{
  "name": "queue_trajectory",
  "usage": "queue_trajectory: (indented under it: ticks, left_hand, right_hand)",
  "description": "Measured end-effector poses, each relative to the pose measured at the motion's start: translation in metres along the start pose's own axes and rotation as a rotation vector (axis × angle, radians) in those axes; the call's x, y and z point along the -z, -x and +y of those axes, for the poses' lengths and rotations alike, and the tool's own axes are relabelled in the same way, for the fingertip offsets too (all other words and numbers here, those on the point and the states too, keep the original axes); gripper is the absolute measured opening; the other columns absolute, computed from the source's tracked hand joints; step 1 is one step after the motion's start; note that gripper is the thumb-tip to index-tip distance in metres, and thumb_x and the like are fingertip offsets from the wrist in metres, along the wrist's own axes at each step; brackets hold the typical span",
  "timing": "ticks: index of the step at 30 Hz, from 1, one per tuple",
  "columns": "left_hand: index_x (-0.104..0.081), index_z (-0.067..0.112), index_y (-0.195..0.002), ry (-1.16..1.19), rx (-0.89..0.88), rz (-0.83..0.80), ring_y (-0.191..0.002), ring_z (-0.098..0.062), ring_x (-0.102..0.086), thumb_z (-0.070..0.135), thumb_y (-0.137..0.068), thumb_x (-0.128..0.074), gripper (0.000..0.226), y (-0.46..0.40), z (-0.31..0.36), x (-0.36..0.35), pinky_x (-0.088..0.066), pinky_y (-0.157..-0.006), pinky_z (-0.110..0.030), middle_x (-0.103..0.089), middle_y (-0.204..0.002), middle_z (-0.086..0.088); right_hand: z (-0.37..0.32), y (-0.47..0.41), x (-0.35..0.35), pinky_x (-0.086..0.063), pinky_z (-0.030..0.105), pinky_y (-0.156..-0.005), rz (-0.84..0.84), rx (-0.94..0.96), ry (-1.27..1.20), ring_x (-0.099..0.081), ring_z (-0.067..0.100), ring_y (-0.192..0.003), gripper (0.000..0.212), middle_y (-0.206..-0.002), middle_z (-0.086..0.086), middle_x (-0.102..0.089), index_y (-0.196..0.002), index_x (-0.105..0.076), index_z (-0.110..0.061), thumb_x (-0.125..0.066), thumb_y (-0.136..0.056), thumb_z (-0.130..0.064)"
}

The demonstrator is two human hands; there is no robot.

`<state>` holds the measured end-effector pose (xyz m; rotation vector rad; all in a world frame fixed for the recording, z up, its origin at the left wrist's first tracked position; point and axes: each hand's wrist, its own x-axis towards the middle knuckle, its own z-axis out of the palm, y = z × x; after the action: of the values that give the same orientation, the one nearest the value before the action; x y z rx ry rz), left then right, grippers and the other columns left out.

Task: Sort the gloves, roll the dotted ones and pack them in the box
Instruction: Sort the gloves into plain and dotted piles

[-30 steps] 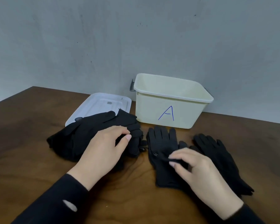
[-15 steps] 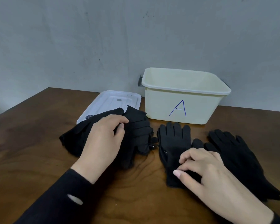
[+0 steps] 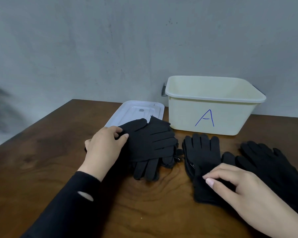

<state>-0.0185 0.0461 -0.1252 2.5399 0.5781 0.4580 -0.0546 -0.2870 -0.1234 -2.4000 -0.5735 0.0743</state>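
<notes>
At lower right of the frame, the right hand (image 3: 244, 189) lay on the cuff end of a flat black knitted glove (image 3: 203, 160), its fingers (image 3: 209, 182) curled and pinching a fold of that fabric. Pale dots showed along this glove's left edge, so it was judged to be a dotted one. At centre left, the left hand (image 3: 104, 146) rested on a heap of black fabric gloves (image 3: 150, 145), thumb and forefinger closed on the edge of the topmost glove.

Further right, another black glove (image 3: 268, 162) lay flat, just beside the dotted one; whether it carried dots could not be told. Toward upper right stood the open cream plastic box marked with a blue letter A (image 3: 212, 115), with nothing visible inside. Its white plastic lid (image 3: 136, 110) lay flat at upper centre, partly under the heap, on the dark brown wooden table (image 3: 41, 160).

Judgement: the step in hand was the start of a roll at the cuff. To do it well, the first fold ought to be tight and square across the cuff, the glove fingers kept flat and straight ahead of the roll, and the other hand brought over to steady the fabric. A loose first turn would likely let the roll spring open in the box.
</notes>
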Motion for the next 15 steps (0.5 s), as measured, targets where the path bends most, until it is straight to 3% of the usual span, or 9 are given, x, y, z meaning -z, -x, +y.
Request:
queue_trajectory:
  ticks: [3,8,11,15]
  left_hand:
    - [-0.061,0.034,-0.117,0.010,-0.001,0.027,-0.110,-0.018,-0.051,0.049,-0.094,-0.052,0.028,-0.003,-0.002,-0.001,-0.032,-0.097,-0.045,-0.056,-0.116,0.009]
    - [-0.054,0.034,-0.132,-0.059,-0.008,-0.051,-0.121,-0.022,-0.050,0.031,-0.102,-0.042,0.032,-0.008,-0.008,-0.006,-0.029,-0.101,-0.045,-0.058,-0.128,0.006]
    - [-0.059,0.032,-0.126,-0.035,-0.035,-0.013,-0.116,-0.019,-0.052,0.030,-0.099,-0.050,0.029,-0.011,-0.012,-0.009,-0.030,-0.099,-0.044,-0.059,-0.120,0.008]
    - [-0.067,0.034,-0.103,-0.061,-0.041,0.074,-0.096,-0.015,-0.055,0.034,-0.095,-0.056,0.014,-0.011,-0.013,-0.007,-0.026,-0.088,-0.039,-0.058,-0.094,0.012]
  right_hand:
    - [0.001,0.001,0.001,-0.046,0.017,-0.087,-0.001,-0.007,-0.015,-0.058,-0.009,-0.107,0.016,-0.108,-0.031,-0.064,-0.090,-0.073,-0.046,-0.057,-0.093,-0.044]
    - [0.001,0.002,0.002,-0.045,0.017,-0.087,0.004,-0.018,-0.030,-0.060,-0.009,-0.104,0.016,-0.107,-0.030,-0.065,-0.091,-0.074,-0.044,-0.058,-0.094,-0.042]
    - [0.002,0.002,0.000,-0.045,0.016,-0.085,0.002,-0.026,-0.025,-0.060,-0.009,-0.103,0.015,-0.108,-0.030,-0.065,-0.092,-0.073,-0.044,-0.058,-0.095,-0.042]
    - [0.003,0.002,0.000,-0.043,0.014,-0.085,0.007,-0.030,-0.032,-0.060,-0.009,-0.104,0.016,-0.108,-0.030,-0.065,-0.094,-0.073,-0.044,-0.057,-0.094,-0.044]
